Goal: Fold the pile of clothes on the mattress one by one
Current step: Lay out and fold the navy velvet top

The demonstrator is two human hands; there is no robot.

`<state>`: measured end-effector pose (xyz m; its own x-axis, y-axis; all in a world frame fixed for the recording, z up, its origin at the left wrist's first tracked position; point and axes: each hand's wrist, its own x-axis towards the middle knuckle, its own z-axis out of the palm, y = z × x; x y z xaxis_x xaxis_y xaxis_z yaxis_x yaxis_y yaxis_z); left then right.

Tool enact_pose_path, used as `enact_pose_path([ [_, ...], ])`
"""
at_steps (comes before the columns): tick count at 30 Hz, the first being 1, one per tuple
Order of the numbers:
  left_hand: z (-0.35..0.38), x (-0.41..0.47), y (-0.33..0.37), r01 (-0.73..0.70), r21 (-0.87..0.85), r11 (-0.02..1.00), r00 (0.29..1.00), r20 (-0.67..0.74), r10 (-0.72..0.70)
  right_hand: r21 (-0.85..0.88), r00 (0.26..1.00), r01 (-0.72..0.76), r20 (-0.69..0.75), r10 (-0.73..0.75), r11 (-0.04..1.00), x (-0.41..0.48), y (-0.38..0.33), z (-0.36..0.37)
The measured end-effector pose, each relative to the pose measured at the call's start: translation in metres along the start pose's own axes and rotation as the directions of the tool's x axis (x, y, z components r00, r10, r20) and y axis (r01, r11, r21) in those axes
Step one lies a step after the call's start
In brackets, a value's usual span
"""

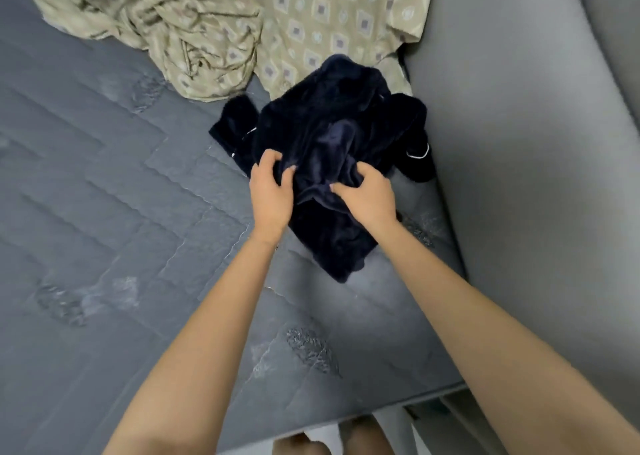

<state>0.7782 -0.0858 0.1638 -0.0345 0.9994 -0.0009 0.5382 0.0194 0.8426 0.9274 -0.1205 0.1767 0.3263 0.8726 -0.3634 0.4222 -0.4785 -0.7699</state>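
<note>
A crumpled dark navy fleece garment (329, 125) with thin white piping lies on the grey mattress (104, 194), close to the wall on the right. My left hand (272, 191) grips its near left part, fingers curled into the fabric. My right hand (367, 194) grips a fold just to the right of that. Behind the navy garment lie beige patterned clothes: one spread flat (329, 21), one bunched up (180, 28) to its left.
A grey wall (519, 142) runs along the mattress's right side. The mattress's near edge (311, 434) is at the bottom, with my feet (332, 444) just below it. The quilted mattress surface stretches bare to the left.
</note>
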Motion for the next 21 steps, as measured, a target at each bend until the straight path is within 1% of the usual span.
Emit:
enact_pose_path([
  [4,-0.082,-0.008,0.038,-0.083,0.003,0.997,0.993,-0.085,0.083,0.0,0.99,0.142,-0.028,-0.142,0.99,-0.044,-0.086,0.008],
  [8,-0.167,-0.034,0.041,-0.097,-0.012,0.995,0.987,-0.128,0.094,0.029,0.976,0.214,-0.037,-0.213,0.976,-0.103,-0.147,0.038],
  [11,-0.237,-0.054,0.032,-0.074,-0.041,0.996,0.987,-0.149,0.068,0.074,0.967,0.252,-0.043,-0.249,0.965,-0.148,-0.183,0.071],
  [15,-0.341,-0.075,0.014,-0.059,-0.087,0.994,0.983,-0.179,0.043,0.084,0.961,0.273,-0.054,-0.269,0.958,-0.21,-0.245,0.127],
  [21,-0.479,-0.107,-0.009,-0.074,-0.04,0.996,0.978,-0.198,0.065,0.096,0.952,0.304,-0.047,-0.301,0.948,-0.292,-0.321,0.201],
])
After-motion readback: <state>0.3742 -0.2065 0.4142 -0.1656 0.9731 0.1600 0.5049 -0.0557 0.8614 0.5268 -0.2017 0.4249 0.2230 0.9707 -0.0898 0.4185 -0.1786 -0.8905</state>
